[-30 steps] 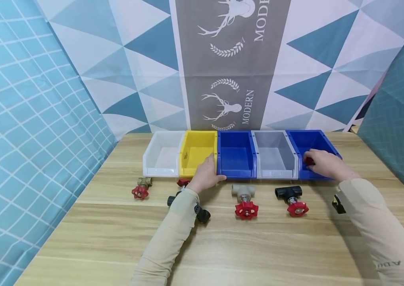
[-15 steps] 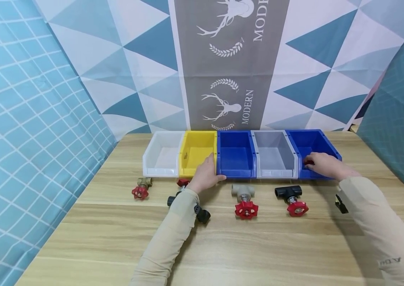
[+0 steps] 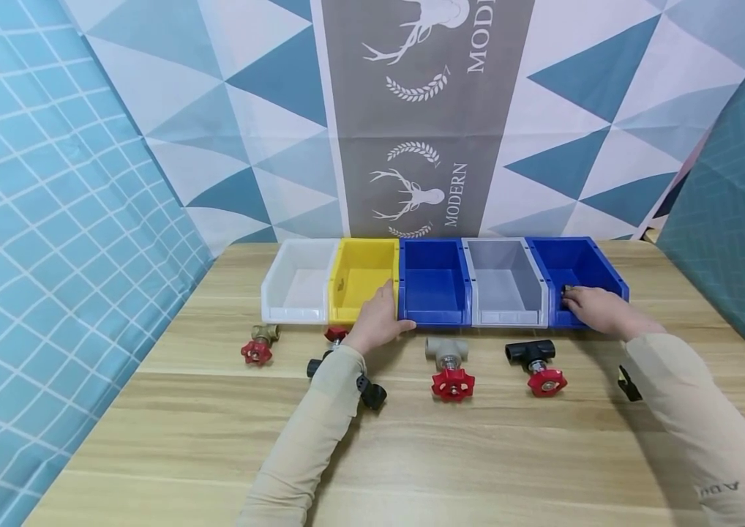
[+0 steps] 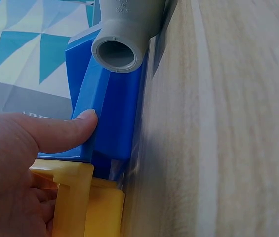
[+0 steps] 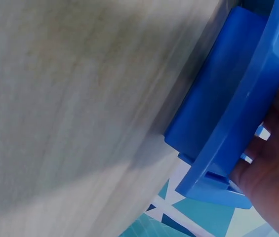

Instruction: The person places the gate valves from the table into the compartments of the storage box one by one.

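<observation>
My left hand (image 3: 377,320) grips the adjoining edges of the yellow bin (image 4: 72,202) and the middle blue bin (image 4: 87,106). Its thumb lies on the blue rim, and curled fingers reach inside the yellow wall. My right hand (image 3: 599,311) reaches into the right-hand blue bin (image 3: 571,260), over its low front. Between its fingertips is a small valve (image 3: 567,289), mostly hidden, of which a dark, brassy end shows. In the right wrist view the bin's wall (image 5: 223,118) hides the fingertips.
A white bin (image 3: 300,317) and a grey bin (image 3: 509,318) complete the row. Before the bins lie a brass valve (image 3: 259,344), a black valve partly under the left arm (image 3: 336,335), a grey tee valve (image 3: 451,366) and a black tee valve (image 3: 536,366), with red handwheels.
The right hand has turned slightly inside the right-hand blue bin; the red part seen at its fingertips is now replaced by a brassy end. The left hand keeps its place.
</observation>
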Demonstrator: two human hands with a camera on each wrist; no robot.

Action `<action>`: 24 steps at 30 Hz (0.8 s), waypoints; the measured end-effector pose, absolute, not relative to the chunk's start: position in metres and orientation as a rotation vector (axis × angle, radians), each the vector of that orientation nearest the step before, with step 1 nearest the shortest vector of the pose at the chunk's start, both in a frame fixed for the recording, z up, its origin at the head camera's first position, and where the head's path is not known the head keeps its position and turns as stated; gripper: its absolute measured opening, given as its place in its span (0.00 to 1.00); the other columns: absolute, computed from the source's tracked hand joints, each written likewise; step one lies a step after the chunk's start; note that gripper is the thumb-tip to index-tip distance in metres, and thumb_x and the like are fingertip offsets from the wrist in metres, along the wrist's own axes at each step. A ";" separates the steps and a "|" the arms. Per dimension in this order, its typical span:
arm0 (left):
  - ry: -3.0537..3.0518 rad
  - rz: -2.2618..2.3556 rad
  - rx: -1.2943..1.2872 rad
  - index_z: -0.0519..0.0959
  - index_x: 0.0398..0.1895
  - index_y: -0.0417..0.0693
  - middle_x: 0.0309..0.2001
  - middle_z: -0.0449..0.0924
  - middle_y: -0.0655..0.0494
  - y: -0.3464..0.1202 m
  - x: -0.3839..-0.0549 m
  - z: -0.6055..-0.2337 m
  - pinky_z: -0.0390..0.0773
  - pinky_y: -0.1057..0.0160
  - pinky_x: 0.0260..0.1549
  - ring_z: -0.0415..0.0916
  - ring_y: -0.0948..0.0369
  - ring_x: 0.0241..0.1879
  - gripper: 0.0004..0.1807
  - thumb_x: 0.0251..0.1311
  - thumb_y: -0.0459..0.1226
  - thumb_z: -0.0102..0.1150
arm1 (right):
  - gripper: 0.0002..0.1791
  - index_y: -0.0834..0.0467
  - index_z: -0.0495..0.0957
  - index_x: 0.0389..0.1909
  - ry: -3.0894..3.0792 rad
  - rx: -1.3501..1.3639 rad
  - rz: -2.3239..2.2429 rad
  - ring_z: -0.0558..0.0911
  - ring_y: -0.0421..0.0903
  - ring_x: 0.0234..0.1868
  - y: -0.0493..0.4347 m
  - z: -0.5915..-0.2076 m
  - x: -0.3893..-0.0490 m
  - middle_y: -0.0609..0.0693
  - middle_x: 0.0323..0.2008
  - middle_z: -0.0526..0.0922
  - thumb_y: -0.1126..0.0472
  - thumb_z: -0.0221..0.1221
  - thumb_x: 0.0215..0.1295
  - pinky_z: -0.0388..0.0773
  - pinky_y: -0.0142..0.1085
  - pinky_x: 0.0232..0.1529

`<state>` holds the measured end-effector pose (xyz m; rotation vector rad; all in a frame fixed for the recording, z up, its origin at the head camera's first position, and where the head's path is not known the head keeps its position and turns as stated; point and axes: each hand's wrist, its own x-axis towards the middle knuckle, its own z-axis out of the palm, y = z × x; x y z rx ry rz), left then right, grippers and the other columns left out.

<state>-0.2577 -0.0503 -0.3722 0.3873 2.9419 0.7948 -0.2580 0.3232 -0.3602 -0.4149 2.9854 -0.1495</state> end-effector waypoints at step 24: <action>2.961 0.781 0.386 0.43 0.69 0.37 0.68 0.53 0.41 -0.050 -0.258 -0.375 0.57 0.54 0.64 0.57 0.48 0.64 0.51 0.51 0.47 0.63 | 0.27 0.75 0.56 0.61 2.963 -0.332 -0.177 0.60 0.72 0.59 0.320 -0.361 -0.256 0.75 0.59 0.59 0.58 0.42 0.70 0.58 0.62 0.56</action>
